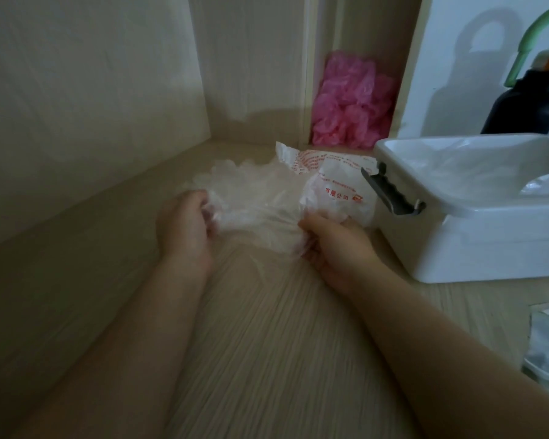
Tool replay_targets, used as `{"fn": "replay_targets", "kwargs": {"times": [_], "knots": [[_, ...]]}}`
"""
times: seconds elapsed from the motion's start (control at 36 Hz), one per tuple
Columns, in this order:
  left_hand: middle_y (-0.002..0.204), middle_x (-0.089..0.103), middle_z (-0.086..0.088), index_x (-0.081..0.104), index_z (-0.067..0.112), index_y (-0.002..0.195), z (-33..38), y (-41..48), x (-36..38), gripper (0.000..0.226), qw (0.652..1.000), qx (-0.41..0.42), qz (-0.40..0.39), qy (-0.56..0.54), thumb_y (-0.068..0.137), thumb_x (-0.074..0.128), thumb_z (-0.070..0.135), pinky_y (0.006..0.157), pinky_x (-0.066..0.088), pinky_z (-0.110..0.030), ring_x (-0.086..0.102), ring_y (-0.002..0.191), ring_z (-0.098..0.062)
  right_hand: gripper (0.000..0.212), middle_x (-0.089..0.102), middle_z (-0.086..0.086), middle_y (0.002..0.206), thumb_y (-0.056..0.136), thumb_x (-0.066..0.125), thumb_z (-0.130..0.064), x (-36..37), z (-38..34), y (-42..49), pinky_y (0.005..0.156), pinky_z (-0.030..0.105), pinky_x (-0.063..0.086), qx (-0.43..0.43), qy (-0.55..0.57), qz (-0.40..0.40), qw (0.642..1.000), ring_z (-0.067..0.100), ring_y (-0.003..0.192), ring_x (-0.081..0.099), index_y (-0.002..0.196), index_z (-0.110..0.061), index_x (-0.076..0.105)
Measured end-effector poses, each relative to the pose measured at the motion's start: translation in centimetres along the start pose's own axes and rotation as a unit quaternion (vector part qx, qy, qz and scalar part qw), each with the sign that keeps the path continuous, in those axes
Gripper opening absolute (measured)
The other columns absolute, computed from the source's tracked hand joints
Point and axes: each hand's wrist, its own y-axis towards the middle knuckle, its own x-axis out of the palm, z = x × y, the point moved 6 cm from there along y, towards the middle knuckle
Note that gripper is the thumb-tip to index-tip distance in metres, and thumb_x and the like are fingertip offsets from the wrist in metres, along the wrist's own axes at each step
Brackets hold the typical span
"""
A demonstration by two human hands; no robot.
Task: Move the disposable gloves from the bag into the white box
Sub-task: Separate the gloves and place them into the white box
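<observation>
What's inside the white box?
Inside the white box lies crumpled clear plastic, probably gloves. It covers the box's bottom, so anything underneath cannot be seen.

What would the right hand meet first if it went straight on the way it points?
The clear gloves that the right hand grips; beyond them probably the back panel, though depth is unclear.

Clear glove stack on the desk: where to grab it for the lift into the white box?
Probably the near cuff end, from the person's side, one corner each for the left hand and right hand, as now. The glove stack lies flat and floppy, fingers fanned toward the wall, so one pinch would likely let it sag.
</observation>
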Motion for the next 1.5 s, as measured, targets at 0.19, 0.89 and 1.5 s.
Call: {"fn": "replay_targets", "kwargs": {"times": [0.19, 0.89, 1.5], "knots": [[0.142, 0.034, -0.012, 0.032, 0.011, 0.144, 2.9, -1.9, -1.0, 0.074, 0.938, 0.233, 0.078, 0.245, 0.08, 0.067, 0.021, 0.103, 0.04, -0.028, 0.044, 0.125, -0.021, 0.035, 0.063, 0.006, 0.083, 0.079, 0.054, 0.017, -0.7, 0.0, 0.3, 0.062, 0.026, 0.052, -0.043, -0.081, 0.047, 0.995, 0.019, 0.075, 0.062, 0.101, -0.009, 0.06], [0.106, 0.07, -0.017, 0.072, 0.0, 0.099, 5.8, -6.9, 10.6, 0.034, 0.886, 0.048, -0.429, 0.172, 0.071, 0.071, 0.021, 0.098, 0.049, -0.041, 0.065, 0.102, -0.026, 0.02, 0.063, 0.015, 0.075, 0.081, 0.06, 0.013, 2.0, -14.1, -3.5, 0.056, 0.032, 0.045, -0.146, -0.119, -0.087, 0.978, 0.029, 0.067, 0.056, 0.089, -0.006, 0.06], [0.092, 0.065, 0.017, 0.065, 0.035, 0.096, 7.5, -9.9, 19.7, 0.014, 0.847, 0.304, -0.26, 0.349, 0.084, 0.066, 0.028, 0.082, 0.047, -0.025, 0.062, 0.091, -0.008, 0.017, 0.061, 0.013, 0.093, 0.088, 0.059, -0.002, -14.1, -21.7, -0.8, 0.063, 0.037, 0.057, -0.091, -0.392, 0.2, 0.894, 0.024, 0.071, 0.061, 0.105, -0.003, 0.059]]}}
